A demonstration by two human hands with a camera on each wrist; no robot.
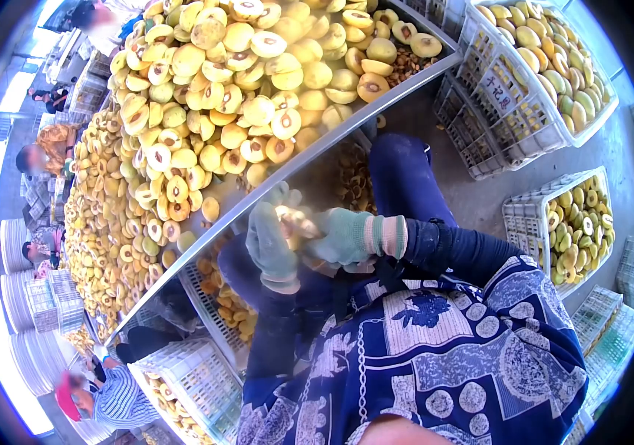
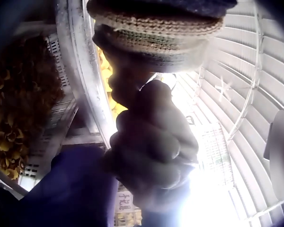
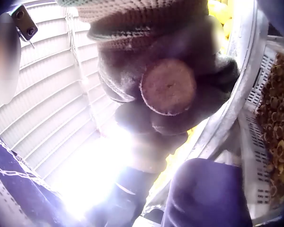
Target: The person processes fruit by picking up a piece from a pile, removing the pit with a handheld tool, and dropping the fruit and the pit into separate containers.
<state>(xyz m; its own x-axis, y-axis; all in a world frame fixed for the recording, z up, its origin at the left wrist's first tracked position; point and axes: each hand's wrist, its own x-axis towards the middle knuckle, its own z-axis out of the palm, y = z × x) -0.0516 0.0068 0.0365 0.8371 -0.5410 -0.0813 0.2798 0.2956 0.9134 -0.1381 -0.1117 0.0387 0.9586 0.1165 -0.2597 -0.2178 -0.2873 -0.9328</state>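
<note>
Both hands wear pale green knit gloves and meet over the lap in the head view. My left hand (image 1: 266, 241) curls its fingers around a blurred, pale yellow piece of peach (image 1: 296, 221). From the other side, my right hand (image 1: 343, 236) comes right up to the fruit. In the right wrist view its fingers grip a tool with a round wooden handle (image 3: 168, 87), seen end-on; the tool's working end is hidden. Heaped beyond the hands are halved yellow peaches (image 1: 258, 111), several with brown stones or hollows showing.
A metal rim (image 1: 287, 174) edges the heaped table in front of the knees. White crates of fruit (image 1: 532, 144) stand at the right, and another crate (image 1: 191, 386) is at lower left. Below the rim, a crate (image 3: 255, 156) holds brown stones and scraps. Other people sit along the far side.
</note>
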